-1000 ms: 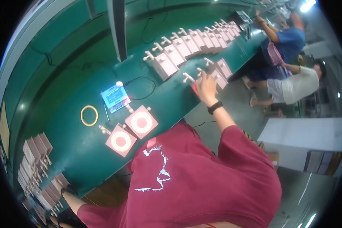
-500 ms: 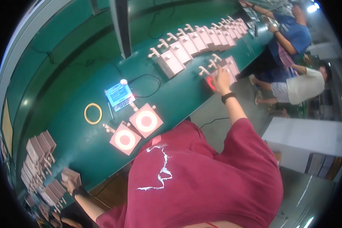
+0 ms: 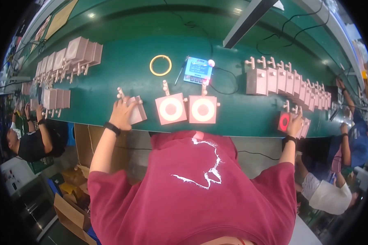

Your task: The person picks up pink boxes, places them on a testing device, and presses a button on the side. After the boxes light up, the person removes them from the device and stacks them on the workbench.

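Observation:
My left hand is closed over a pink box with a short peg on top, near the table's front edge. Right of it stand two more pink boxes, a slightly tilted one and a straighter one, each with a pale ring on its face and a peg. Far to the right, my right hand has its fingers closed around a pink box in a short row; the nearest box there shows a red ring. The hand partly hides that row.
Behind the boxes lie a blue-screened device with a cable, a pen and a yellow ring. Rows of pink boxes stand left and right. A grey post rises behind. Other people work at both ends.
My view has turned leftward. My left hand has brought its box from beside the left-hand rows toward the two ringed boxes. My right hand stays at the short row on the right.

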`<action>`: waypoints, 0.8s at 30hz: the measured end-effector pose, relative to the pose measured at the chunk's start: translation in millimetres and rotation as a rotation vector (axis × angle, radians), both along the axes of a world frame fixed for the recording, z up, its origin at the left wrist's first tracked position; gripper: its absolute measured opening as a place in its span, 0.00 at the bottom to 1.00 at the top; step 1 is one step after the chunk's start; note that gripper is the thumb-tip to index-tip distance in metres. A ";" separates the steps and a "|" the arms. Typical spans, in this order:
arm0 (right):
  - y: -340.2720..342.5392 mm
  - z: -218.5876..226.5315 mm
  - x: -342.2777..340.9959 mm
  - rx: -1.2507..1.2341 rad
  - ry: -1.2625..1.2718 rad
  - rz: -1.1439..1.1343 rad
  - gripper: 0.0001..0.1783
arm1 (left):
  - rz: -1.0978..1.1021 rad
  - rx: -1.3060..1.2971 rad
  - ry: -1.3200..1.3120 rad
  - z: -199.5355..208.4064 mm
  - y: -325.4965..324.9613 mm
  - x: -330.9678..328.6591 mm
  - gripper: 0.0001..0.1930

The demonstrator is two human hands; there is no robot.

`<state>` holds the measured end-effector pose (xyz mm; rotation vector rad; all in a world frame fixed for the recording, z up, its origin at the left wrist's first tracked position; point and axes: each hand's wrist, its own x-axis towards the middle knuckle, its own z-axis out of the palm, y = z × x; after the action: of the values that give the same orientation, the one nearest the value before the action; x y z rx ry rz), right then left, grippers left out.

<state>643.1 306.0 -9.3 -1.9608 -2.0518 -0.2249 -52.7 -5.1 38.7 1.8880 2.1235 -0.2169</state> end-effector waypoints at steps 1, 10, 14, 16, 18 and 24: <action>0.0 -1.6 -3.0 0.020 -0.012 0.001 0.35 | -0.024 0.001 0.018 0.4 -0.2 -0.2 0.48; -2.4 7.2 -14.3 -0.118 0.040 -0.105 0.31 | -0.009 -0.220 -0.034 13.2 32.8 22.3 0.55; -1.6 -1.0 -8.4 -0.003 0.009 -0.033 0.30 | -0.037 -0.168 -0.010 10.2 41.6 39.9 0.54; -1.7 -4.2 -8.3 0.030 -0.021 -0.038 0.32 | -0.039 -0.171 -0.011 9.1 41.9 40.8 0.54; -1.7 -3.9 -5.8 0.044 -0.037 -0.038 0.34 | -0.038 -0.173 -0.003 8.3 41.8 40.8 0.54; -1.4 5.2 -10.7 -0.102 0.028 -0.107 0.32 | -0.025 -0.193 -0.022 5.8 42.3 42.2 0.54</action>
<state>632.4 304.6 -4.1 -2.1247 -1.9797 -0.1168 -10.5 37.3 44.5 1.7977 1.9879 -0.3897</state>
